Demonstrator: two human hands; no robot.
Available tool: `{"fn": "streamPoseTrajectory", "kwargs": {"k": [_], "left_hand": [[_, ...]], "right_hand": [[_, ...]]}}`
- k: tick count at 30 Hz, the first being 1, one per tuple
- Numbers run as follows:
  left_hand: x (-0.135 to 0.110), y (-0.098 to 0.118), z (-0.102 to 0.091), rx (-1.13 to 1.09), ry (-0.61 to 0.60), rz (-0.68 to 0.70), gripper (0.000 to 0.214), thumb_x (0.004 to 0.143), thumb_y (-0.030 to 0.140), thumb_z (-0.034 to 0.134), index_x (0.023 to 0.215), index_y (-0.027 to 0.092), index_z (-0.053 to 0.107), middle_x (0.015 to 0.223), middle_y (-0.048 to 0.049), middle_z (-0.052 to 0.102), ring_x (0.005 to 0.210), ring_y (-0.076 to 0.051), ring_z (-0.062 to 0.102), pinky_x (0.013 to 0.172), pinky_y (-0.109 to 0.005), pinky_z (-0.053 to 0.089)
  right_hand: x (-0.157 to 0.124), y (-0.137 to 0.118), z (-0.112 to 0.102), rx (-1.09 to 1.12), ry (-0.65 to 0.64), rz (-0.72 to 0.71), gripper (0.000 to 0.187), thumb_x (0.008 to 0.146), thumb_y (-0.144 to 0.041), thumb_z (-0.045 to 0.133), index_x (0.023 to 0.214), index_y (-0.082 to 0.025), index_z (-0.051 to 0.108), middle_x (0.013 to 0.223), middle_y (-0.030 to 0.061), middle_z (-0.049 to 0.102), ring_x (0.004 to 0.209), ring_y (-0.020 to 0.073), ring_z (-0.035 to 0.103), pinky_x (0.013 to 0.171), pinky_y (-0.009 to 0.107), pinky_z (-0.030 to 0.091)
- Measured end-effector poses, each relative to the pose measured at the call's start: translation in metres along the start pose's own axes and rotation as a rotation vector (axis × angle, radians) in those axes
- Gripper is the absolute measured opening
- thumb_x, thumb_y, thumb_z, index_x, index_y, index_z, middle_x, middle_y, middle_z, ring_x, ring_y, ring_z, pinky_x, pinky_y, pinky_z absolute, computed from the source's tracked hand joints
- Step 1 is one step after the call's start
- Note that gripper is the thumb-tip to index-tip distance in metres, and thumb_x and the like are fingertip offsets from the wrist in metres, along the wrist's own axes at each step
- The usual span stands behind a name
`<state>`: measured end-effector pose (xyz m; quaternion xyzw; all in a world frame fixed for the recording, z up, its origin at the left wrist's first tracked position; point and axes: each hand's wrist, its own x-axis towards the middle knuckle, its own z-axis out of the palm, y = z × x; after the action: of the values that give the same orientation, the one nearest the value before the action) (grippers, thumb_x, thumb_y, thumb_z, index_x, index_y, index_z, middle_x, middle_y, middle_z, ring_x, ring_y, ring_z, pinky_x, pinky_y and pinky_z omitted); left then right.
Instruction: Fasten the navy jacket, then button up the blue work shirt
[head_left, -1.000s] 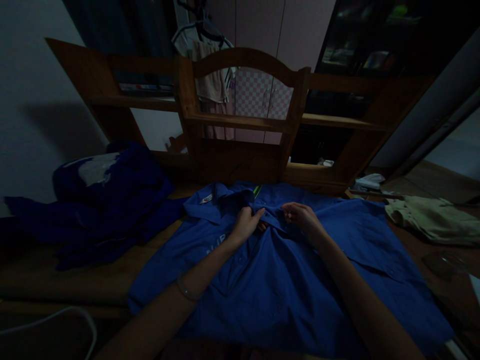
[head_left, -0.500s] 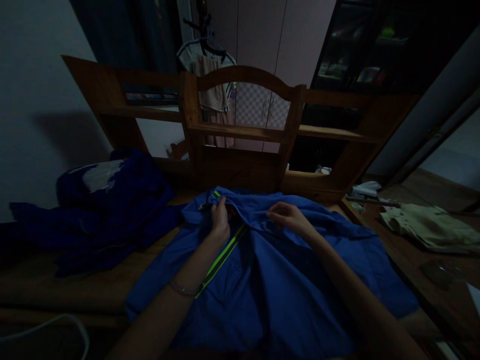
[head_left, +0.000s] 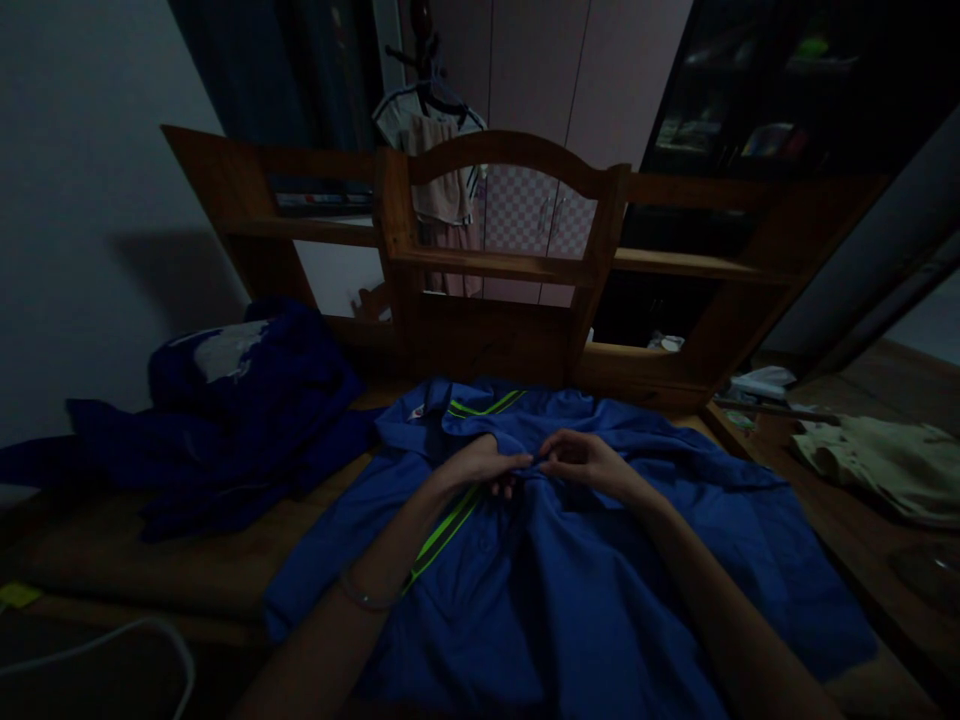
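A blue jacket (head_left: 592, 570) with bright green-yellow piping lies spread over the wooden surface, its collar at the far side. My left hand (head_left: 484, 465) reaches in at the front opening below the collar, its thumb pinching the fabric edge while some fingers are tucked under the cloth. Right against it, my right hand (head_left: 577, 462) pinches the same edge between thumb and fingertips. The two hands nearly touch. Whatever small detail sits between the fingertips is too dark to make out. A bracelet (head_left: 367, 597) rings my left wrist.
To the left lies a heap of darker blue clothing (head_left: 247, 430) with a pale patch. A wooden rack with shelves (head_left: 495, 262) rises behind the jacket. Folded light-coloured cloth (head_left: 877, 465) rests at the right. A white cable (head_left: 161, 628) curves at the lower left.
My left hand has moved right from the collar's left side to meet my right hand, and both now pinch the front edge. The collar has shifted, showing more green piping. The view has turned slightly.
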<state>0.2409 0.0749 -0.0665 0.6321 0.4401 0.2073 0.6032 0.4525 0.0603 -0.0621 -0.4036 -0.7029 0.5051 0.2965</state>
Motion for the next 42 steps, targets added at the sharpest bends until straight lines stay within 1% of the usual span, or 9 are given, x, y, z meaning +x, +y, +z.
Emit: {"fn": "streamPoseTrajectory", "kwargs": {"k": [5,10,14,18,22,31,33,39,42], "left_hand": [[0.003,0.010,0.006,-0.236,0.186,0.192,0.043,0.073,0.056,0.060,0.070,0.013,0.060,0.053,-0.0028,0.061,0.044,-0.012,0.056,0.047,-0.024,0.045],[-0.002,0.019,0.008,-0.308,0.214,0.262,0.041,0.076,0.051,0.058,0.060,0.014,0.058,0.053,-0.0019,0.060,0.043,-0.013,0.056,0.048,-0.025,0.046],[-0.009,0.023,0.012,-0.280,0.175,0.249,0.040,0.078,0.052,0.055,0.068,0.014,0.062,0.057,-0.0027,0.063,0.048,-0.014,0.057,0.053,-0.028,0.047],[-0.020,0.030,0.013,-0.210,0.060,0.347,0.032,0.069,0.041,0.070,0.088,0.016,0.066,0.081,-0.0040,0.069,0.075,-0.018,0.063,0.074,-0.030,0.049],[-0.022,0.028,0.012,-0.170,-0.034,0.419,0.044,0.061,0.030,0.077,0.101,0.018,0.064,0.106,-0.0062,0.066,0.099,-0.021,0.060,0.091,-0.033,0.044],[0.008,0.000,0.022,-0.164,0.322,0.390,0.050,0.050,0.022,0.082,0.098,0.018,0.066,0.092,-0.0064,0.070,0.105,-0.026,0.057,0.097,-0.035,0.038],[0.007,0.001,0.024,-0.233,0.296,0.384,0.049,0.049,0.018,0.082,0.096,0.018,0.067,0.092,-0.0060,0.070,0.102,-0.025,0.059,0.095,-0.034,0.041],[0.002,0.003,0.029,-0.473,-0.014,0.337,0.038,0.060,0.022,0.077,0.097,0.015,0.068,0.101,-0.0079,0.068,0.086,-0.020,0.064,0.085,-0.032,0.048],[0.002,0.001,0.030,-0.545,-0.052,0.273,0.035,0.059,0.022,0.077,0.091,0.012,0.070,0.094,-0.0081,0.070,0.082,-0.019,0.065,0.083,-0.032,0.048]], "right_hand": [[-0.004,-0.012,0.006,-0.020,0.078,-0.035,0.040,0.072,-0.046,0.069,0.095,-0.016,0.060,0.075,-0.0009,0.054,0.059,0.0079,0.047,0.052,0.020,0.035],[-0.004,-0.014,0.003,-0.022,0.064,0.019,0.039,0.073,-0.049,0.067,0.087,-0.014,0.060,0.066,-0.0020,0.051,0.054,0.0073,0.043,0.048,0.020,0.030],[-0.005,-0.014,0.003,0.045,0.016,0.029,0.040,0.071,-0.050,0.068,0.084,-0.014,0.057,0.063,-0.0033,0.049,0.052,0.0067,0.041,0.047,0.020,0.029],[-0.010,-0.017,0.004,0.106,-0.057,0.045,0.041,0.068,-0.050,0.071,0.080,-0.015,0.052,0.063,-0.0036,0.049,0.051,0.0067,0.041,0.045,0.020,0.028],[-0.013,-0.021,-0.001,0.050,0.040,0.006,0.040,0.069,-0.049,0.070,0.083,-0.018,0.050,0.065,-0.0040,0.047,0.051,0.0066,0.040,0.045,0.019,0.027],[-0.009,-0.012,-0.005,-0.245,0.254,-0.165,0.034,0.073,-0.046,0.067,0.086,-0.017,0.056,0.072,-0.0003,0.052,0.055,0.0080,0.041,0.048,0.021,0.032],[-0.011,-0.014,-0.003,-0.225,0.237,-0.172,0.035,0.072,-0.046,0.067,0.088,-0.017,0.057,0.071,-0.0007,0.052,0.056,0.0086,0.043,0.050,0.022,0.033],[-0.015,-0.019,-0.006,-0.137,0.147,-0.116,0.039,0.069,-0.048,0.070,0.089,-0.016,0.059,0.071,-0.0007,0.051,0.056,0.0085,0.043,0.050,0.021,0.034],[-0.015,-0.017,-0.010,-0.184,0.173,-0.113,0.039,0.069,-0.049,0.071,0.088,-0.016,0.060,0.070,-0.0003,0.052,0.056,0.0092,0.043,0.050,0.022,0.034]]}}
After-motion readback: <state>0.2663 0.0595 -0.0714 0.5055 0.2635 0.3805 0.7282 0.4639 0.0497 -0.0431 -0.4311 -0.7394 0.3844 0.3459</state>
